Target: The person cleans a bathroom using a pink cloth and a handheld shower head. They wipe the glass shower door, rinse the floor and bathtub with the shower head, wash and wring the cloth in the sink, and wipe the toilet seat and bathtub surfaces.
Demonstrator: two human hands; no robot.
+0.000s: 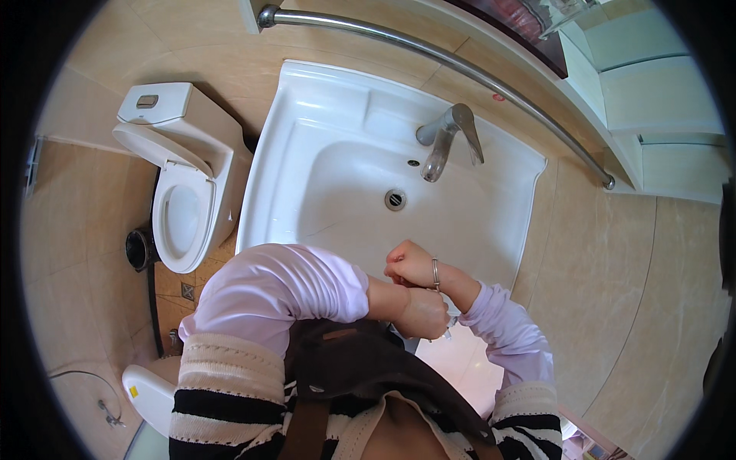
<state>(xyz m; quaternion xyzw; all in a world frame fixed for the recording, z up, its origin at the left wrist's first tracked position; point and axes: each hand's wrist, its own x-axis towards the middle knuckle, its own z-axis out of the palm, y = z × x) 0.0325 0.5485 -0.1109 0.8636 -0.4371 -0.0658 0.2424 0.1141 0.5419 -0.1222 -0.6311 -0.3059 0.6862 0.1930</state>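
Note:
My left hand (422, 313) reaches across to the right, curled just below my right wrist, with its fingers largely hidden. A small shiny object (451, 328), too unclear to name, shows beside its knuckles. My right hand (409, 264) is loosely fisted over the front of the white ceramic washbasin (339, 190), and nothing shows in it. Around the right wrist sits a silver-coloured bangle (436, 275). Both lilac sleeves (282, 282) are pushed up the forearms. Beyond the hands are the metal drain (395, 199) and a chrome single-lever faucet (445, 144); no water stream shows.
A white toilet (184, 213) with its lid raised stands left of the basin, beside a dark bin (138, 249). Behind the basin runs a metal wall rail (414, 43). White shelves (661, 92) project at the upper right. A dark apron (351, 368) covers my front.

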